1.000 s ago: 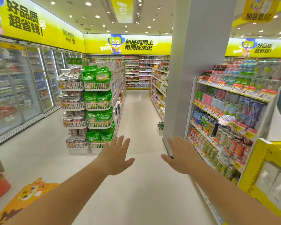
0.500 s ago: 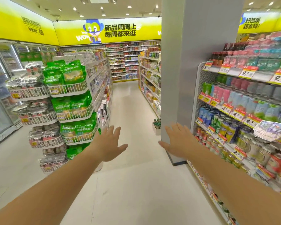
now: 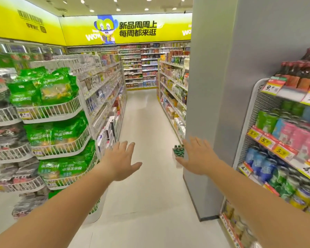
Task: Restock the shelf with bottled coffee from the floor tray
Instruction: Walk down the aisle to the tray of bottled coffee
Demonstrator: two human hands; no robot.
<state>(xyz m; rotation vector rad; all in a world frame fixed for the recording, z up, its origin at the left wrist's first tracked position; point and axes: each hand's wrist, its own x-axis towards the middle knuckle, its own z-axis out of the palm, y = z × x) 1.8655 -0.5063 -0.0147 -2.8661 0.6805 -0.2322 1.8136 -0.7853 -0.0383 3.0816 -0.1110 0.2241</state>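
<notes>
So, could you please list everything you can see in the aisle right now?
Tray of bottles: one, green caps, on the floor at the pillar's foot, partly hidden.
Pillar: one, grey, right of the aisle.
Drinks shelf: one, white mesh side, far right, filled with cans and bottles.
Price tags: many, yellow and red, along the drinks shelf edges.
Wire baskets: several tiers, white, left foreground.
Snack bags: many, green, in the wire baskets.
Aisle shelves: long runs, mixed goods, both sides of the aisle.
Banner: one, yellow, above the back wall.
Floor: pale, down the aisle.
Left hand: one, fingers spread, holding nothing.
Right hand: one, fingers spread, holding nothing.
</notes>
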